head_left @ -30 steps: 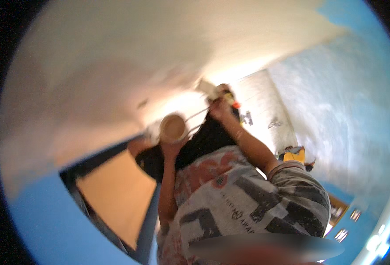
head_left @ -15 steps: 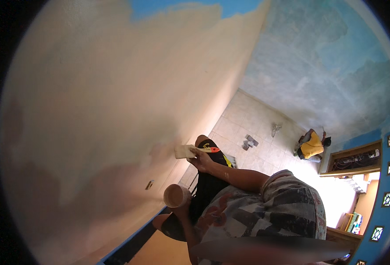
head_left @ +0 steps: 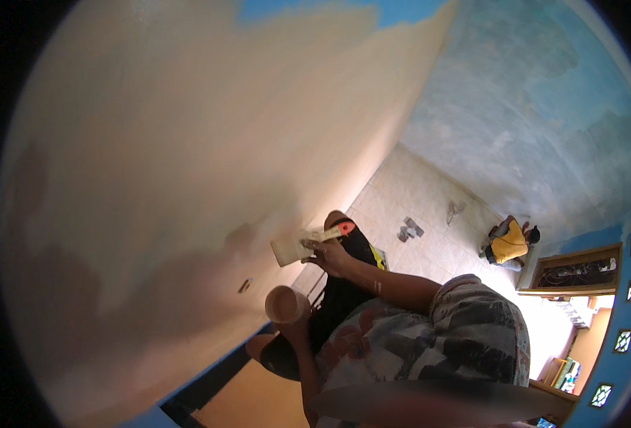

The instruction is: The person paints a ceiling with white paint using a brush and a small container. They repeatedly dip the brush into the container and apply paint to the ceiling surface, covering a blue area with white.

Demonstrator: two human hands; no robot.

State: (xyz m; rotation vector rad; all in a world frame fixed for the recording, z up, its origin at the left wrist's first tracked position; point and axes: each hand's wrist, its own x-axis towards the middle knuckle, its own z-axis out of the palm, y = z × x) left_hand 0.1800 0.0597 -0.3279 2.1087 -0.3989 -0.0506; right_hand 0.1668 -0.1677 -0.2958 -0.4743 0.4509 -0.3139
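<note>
A wide flat paintbrush (head_left: 290, 251) with pale bristles and a red-tipped handle is in my right hand (head_left: 331, 258), fingers closed round it near the bristle end. The bristles point toward the pale, patchy wall (head_left: 151, 178); I cannot tell if they touch it. Below and slightly left, my left hand (head_left: 298, 331) grips a round paint container (head_left: 285, 305), its open mouth toward me. The contents look pinkish-beige. My left fingers are mostly hidden behind the container.
Darker patches and a small wall box (head_left: 245, 285) mark the wall's lower part. On the tiled floor (head_left: 387, 185) lie grey pieces (head_left: 410, 230). A person in a yellow top (head_left: 508, 239) crouches by the far blue-grey wall (head_left: 508, 128), near a wooden-framed opening (head_left: 572, 274).
The brush has tilted, its bristle end swinging down and left while the handle slants upward. My left hand still holds the container. The view has shifted slightly.
</note>
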